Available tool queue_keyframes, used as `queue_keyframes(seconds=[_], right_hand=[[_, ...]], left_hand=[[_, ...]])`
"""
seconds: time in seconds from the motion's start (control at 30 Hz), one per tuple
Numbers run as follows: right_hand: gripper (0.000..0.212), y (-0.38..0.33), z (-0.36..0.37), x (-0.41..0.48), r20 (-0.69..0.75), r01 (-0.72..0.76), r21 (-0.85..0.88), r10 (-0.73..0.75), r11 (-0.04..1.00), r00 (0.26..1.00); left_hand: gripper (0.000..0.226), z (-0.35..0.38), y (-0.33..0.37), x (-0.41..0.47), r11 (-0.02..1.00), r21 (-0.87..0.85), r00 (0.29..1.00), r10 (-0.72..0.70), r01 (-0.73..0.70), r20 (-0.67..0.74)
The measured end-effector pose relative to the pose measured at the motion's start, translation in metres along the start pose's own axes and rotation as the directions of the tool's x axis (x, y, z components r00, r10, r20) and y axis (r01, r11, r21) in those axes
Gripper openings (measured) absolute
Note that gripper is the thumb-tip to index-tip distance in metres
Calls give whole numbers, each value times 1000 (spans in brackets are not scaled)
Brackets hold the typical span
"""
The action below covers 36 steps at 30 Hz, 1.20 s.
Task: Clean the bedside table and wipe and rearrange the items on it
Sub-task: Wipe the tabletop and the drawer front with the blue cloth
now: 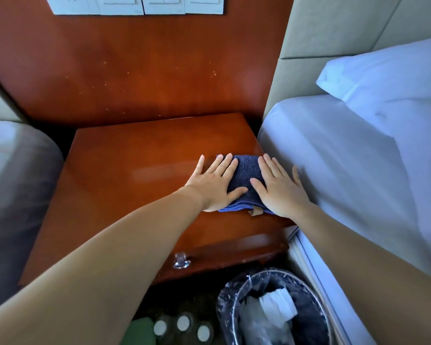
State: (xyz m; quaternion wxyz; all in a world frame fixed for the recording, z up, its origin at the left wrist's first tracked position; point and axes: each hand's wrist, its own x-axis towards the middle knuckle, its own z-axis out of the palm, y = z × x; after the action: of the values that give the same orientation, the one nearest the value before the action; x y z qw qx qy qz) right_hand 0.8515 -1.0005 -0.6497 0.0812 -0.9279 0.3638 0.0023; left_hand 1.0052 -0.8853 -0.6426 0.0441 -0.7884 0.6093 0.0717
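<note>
— Where is the blue cloth [244, 175] found?
— It is laid folded on the right side of the counter [135, 175], just beside the bed [334, 170].
— How are the left hand [214, 183] and right hand [281, 190] held?
— Both are pressed flat on it, fingers straight and spread.

We find the folded blue terry cloth [246, 170] on the red-brown wooden bedside table [135, 170], right side, beside the white-sheeted bed [334, 158].

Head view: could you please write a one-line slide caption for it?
Left hand and right hand press a folded blue cloth flat on the wooden bedside table.
</note>
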Motion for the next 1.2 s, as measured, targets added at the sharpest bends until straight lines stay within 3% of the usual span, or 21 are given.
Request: queue_keyframes(seconds=[0.33, 0.6, 0.87, 1.03, 1.2], right_hand=[[65, 0, 3, -87, 10, -38, -44, 38, 998, 999], [67, -27, 7, -122, 26, -36, -121, 40, 992, 999], [76, -85, 16, -133, 34, 83, -97, -80, 992, 996], [124, -137, 25, -127, 53, 179, -68, -176, 981, 983], [113, -196, 31, -123, 68, 285, -33, -282, 958, 957]], left_hand=[[82, 8, 44, -67, 999, 4, 998, 38, -38, 49], [89, 14, 38, -107, 994, 62, 994, 83, -87, 65], [87, 22, -5, -165, 996, 86, 998, 25, -30, 54], [88, 24, -51, -200, 994, 102, 996, -36, 28, 82], [94, 34, -99, -244, 989, 98, 992, -118, 113, 48]])
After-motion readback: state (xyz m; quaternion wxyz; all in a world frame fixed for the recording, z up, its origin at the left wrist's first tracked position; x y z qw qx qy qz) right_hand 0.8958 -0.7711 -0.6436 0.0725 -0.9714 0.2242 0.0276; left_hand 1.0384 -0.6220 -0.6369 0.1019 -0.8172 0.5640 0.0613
